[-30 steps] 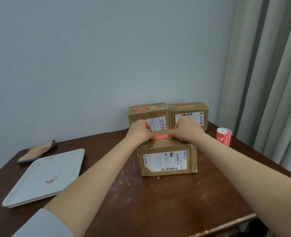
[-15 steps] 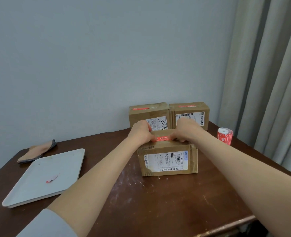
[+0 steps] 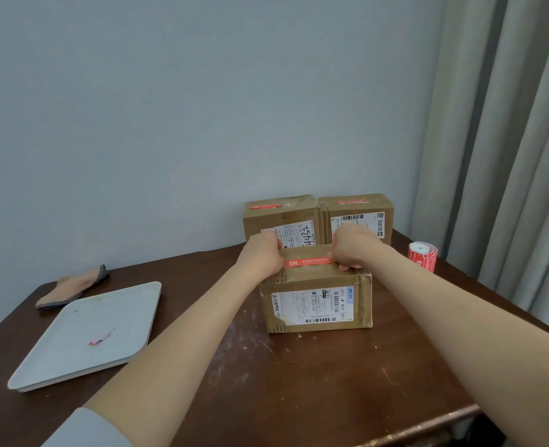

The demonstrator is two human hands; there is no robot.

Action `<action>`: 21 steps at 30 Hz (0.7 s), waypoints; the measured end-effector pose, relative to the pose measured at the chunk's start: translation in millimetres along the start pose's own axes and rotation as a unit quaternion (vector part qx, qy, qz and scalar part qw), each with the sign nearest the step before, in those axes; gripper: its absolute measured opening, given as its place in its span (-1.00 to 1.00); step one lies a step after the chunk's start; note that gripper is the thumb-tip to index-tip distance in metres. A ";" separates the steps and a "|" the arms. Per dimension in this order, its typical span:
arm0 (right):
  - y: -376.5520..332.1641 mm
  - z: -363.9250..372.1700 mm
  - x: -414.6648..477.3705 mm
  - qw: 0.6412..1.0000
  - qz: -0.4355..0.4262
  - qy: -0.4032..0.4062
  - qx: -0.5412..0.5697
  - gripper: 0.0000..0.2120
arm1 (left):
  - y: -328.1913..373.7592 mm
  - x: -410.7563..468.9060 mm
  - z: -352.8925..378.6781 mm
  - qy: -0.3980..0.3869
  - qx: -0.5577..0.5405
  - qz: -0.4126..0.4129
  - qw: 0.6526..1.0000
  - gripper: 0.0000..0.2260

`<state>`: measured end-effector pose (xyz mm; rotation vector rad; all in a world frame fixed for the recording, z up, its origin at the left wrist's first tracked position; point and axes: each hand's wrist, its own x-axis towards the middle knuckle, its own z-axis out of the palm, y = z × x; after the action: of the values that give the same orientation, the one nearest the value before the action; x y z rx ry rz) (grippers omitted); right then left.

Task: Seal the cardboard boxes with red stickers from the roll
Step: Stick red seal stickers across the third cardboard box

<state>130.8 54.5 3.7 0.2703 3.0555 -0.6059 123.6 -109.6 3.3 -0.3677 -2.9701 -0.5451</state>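
- Centrally placed: near cardboard box (image 3: pixel 316 303) on the dark wooden table (image 3: pixel 299 382), white shipping label facing the camera.
- Red sticker (image 3: pixel 307 262) laid flat across box top, running left to right, printed text visible.
- Left hand (image 3: pixel 263 253) at the sticker's left end, fingers curled down onto box top, pressed on the sticker end; not clamped round anything.
- Right hand (image 3: pixel 352 248) at the sticker's right end, fist-like, fingertips down on box top at the sticker edge; thumb tip showing just below it.
- Both hands resting on the box, sticker spanning the gap between them.
- Just behind, partly hidden by the hands: back-left box (image 3: pixel 281 221) and back-right box (image 3: pixel 357 214), side by side, touching or nearly so, against the wall; each with a red strip on top.
- Right of the boxes, near table edge: sticker roll (image 3: pixel 422 255), upright, red with white core, apart from everything.
- Left side, well apart: pale tray (image 3: pixel 57 356) with a small red scrap (image 3: pixel 100 337) lying in it.
- Behind the tray, touching or just beside its far corner: folded tan cloth (image 3: pixel 73 285) with dark edge.
- Grey curtain (image 3: pixel 508 140) hanging at right, behind the table corner.
- White scuff marks on tabletop in front of near box.
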 end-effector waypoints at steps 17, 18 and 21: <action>-0.2 22.7 -41.1 0.980 -0.143 0.067 -0.122 -0.55 | -9.9 -32.4 43.5 0.062 0.161 0.143 0.975 -0.47; -0.2 22.5 -40.6 0.980 -0.145 0.066 -0.120 -0.55 | -10.6 -32.0 43.9 0.061 0.163 0.144 0.974 -0.46; 4.4 23.9 -39.2 0.979 -0.153 0.080 -0.108 -0.56 | -12.5 -32.0 42.8 0.053 0.166 0.146 0.974 -0.43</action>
<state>169.7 42.9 -18.2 -0.1680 3.3098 -0.2614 149.0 -112.5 -45.2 -0.6959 -2.7615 -0.0336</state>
